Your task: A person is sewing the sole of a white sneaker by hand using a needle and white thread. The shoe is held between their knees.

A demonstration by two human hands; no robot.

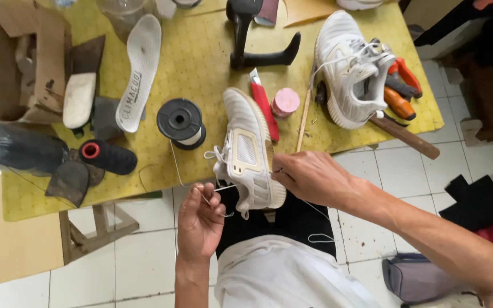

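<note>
We pinched a thread (215, 188) in our left hand (199, 219), fingers pressed together. Our right hand (309, 177) pinched a needle against the white sneaker (248, 151)

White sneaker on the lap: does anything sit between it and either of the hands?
Nothing visible does. The right hand rests against the white sneaker at its sole edge; the left hand is just beside it, pinching a thread that runs to the shoe.

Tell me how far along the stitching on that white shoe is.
Done: cannot tell how many stitches are in. In hand: the right hand works at the sole edge of the white shoe while the left hand pulls thread taut. Left: the second shoe lies on the yellow table, untouched.
</note>
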